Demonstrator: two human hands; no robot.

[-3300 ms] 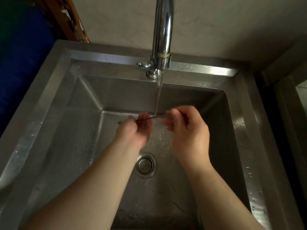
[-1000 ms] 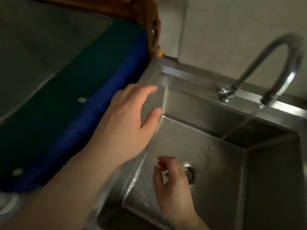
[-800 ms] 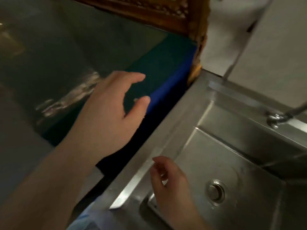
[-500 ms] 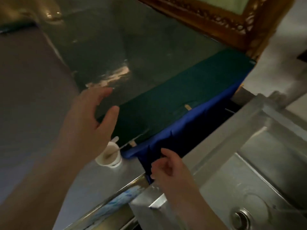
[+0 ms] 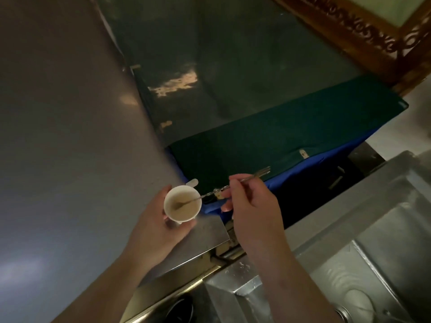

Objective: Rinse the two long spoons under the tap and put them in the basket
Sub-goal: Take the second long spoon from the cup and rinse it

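Observation:
A small white cup point(image 5: 182, 203) with a pale brown residue inside sits in my left hand point(image 5: 155, 226), which wraps around it from the left, above the grey counter. A long thin metal spoon point(image 5: 224, 188) lies slanted with its bowl down in the cup and its handle end pointing up right. My right hand point(image 5: 250, 207) pinches the spoon's handle near the middle. The steel sink point(image 5: 363, 266) fills the lower right. No tap, basket or second spoon is in sight.
A grey counter point(image 5: 70, 136) spreads to the left. A dark green mat point(image 5: 279, 136) with a blue cloth point(image 5: 303, 169) at its near edge lies behind the hands. A carved wooden frame point(image 5: 363, 26) stands at the top right. The sink's drain point(image 5: 345, 314) shows at the bottom right.
The view swung left from the sink to the counter. My left hand reached over and closed around the white cup; my right hand left the sink's rim and took the spoon's handle.

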